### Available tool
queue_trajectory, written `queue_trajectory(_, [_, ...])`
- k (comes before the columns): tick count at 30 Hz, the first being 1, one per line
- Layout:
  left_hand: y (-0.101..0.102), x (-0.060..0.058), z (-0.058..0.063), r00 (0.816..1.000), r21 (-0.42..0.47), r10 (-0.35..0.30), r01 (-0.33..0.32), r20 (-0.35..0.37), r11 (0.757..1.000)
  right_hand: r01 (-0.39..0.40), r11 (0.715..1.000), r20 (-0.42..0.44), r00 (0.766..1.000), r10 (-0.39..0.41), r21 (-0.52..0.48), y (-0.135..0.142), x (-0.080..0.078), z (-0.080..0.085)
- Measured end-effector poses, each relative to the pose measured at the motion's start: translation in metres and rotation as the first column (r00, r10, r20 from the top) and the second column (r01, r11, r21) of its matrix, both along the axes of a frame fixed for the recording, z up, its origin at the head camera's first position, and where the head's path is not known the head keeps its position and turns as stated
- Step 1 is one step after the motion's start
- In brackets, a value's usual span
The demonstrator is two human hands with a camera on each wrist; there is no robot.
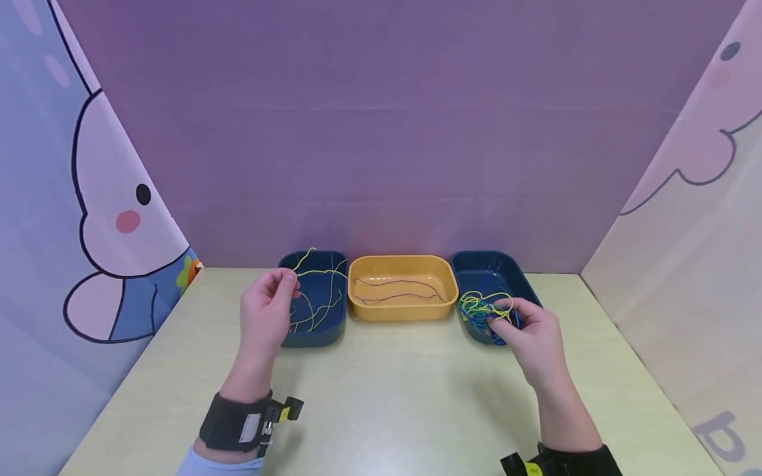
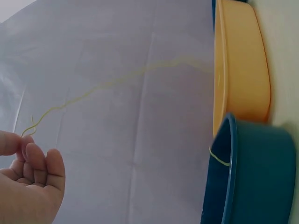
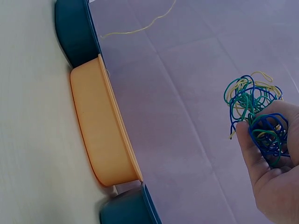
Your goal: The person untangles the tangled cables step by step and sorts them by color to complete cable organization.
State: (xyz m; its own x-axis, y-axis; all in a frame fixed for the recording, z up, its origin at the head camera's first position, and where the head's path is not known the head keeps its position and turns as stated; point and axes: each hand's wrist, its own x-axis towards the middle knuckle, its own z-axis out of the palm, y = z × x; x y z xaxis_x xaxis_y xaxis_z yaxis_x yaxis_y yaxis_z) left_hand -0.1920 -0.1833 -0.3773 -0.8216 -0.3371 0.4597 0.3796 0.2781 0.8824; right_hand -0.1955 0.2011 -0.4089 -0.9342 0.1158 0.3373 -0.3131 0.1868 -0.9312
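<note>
Between thumb and fingertips my left hand (image 1: 270, 307) pinches one end of a yellow string (image 2: 88, 93). That string runs out to the right, above the left blue bin (image 1: 312, 336), where more yellow strings (image 1: 321, 307) lie. My right hand (image 1: 532, 334) holds a tangled bundle of yellow, green and blue strings (image 3: 254, 105) over the front of the right blue bin (image 1: 506, 264). Thumb and fingers curl round the bundle, and part of it bulges out on both sides of the fingers in the right wrist view.
A yellow bin (image 1: 403, 315) stands between the two blue ones, with thin dark strings (image 1: 399, 295) inside. The three bins sit in a row on a pale table (image 1: 393, 396). Behind rises a purple backdrop (image 1: 387, 132), with printed cartoon panels (image 1: 131, 198) at the sides.
</note>
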Motion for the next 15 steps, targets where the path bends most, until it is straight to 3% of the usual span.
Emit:
queue_trajectory(7, [-0.017,-0.016,0.008,0.995,-0.075,0.095,-0.098,-0.044,0.992,-0.006,1.000,-0.011,1.000,0.006,-0.001,-0.001,-0.002,0.001])
queue_trajectory(15, [-0.035,-0.032,0.011,0.981,-0.216,0.176,-0.191,-0.083,0.958,-0.002,1.000,-0.006,1.000,0.002,-0.003,-0.001,-0.002,-0.001])
